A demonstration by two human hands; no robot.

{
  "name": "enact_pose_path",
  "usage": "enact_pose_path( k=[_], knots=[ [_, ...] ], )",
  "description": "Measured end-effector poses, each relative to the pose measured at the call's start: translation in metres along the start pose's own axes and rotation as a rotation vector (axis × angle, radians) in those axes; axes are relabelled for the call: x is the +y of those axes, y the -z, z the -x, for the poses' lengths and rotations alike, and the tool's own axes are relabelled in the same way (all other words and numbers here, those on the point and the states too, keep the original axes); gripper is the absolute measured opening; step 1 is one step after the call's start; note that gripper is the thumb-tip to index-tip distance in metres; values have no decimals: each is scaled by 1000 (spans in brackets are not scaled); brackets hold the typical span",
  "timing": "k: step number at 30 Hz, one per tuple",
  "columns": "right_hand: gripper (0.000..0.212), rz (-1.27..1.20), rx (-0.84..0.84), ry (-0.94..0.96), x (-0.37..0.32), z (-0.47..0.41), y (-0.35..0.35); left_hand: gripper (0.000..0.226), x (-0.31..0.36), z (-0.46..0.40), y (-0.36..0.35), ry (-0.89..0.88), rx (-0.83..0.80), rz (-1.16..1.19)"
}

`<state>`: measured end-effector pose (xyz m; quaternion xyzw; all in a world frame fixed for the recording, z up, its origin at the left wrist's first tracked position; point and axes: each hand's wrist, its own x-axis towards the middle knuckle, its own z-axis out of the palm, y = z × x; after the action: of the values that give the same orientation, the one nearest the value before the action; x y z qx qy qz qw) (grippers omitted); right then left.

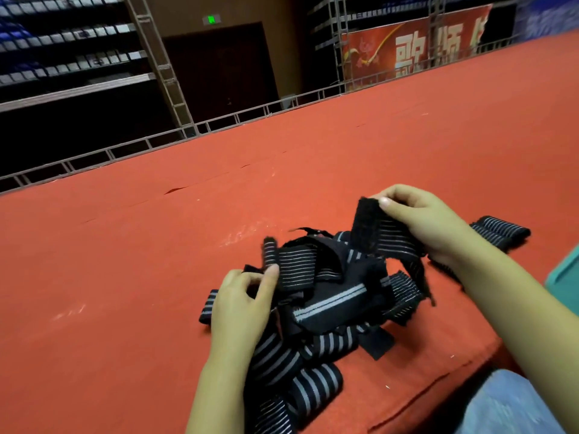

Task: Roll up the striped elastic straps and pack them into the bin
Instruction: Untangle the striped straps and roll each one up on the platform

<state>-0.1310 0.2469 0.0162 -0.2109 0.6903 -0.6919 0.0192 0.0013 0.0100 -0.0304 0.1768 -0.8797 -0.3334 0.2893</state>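
- Right hand (416, 220) pinches the plain black end of one striped strap (380, 233), lifting it clear of the tangled pile (329, 302) near the front edge of the red table (156, 261).
- Left hand (241, 299) curls its fingers on another strap (293, 267) in the heap.
- Best to draw one strap free, flatten it, then roll tight from that end.
- Teal bin (564, 277) waits at the right edge.

Single head-worn view, looking forward and down, tilted, close over the red table (131, 277)
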Motion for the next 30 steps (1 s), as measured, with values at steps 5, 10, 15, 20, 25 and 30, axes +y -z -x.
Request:
enact_pose_path(
  k=[5,10,15,20,25,30],
  knots=[
    [6,-174,-218,58,-33,17,-16,19,13,6,23,-266,177,36],
    [6,-250,-318,59,-57,24,-36,13,19,9,37,-256,294,97],
    [10,24,-411,73,-61,21,-60,29,20,10,37,-268,212,116],
    [46,607,-703,163,-52,21,-95,37,19,15,38,-360,42,123],
    [20,785,-648,143,-26,23,-105,38,15,18,39,-309,-17,193],
    [18,812,-493,97,-2,22,-93,40,12,16,35,-156,153,243]
  ],
)
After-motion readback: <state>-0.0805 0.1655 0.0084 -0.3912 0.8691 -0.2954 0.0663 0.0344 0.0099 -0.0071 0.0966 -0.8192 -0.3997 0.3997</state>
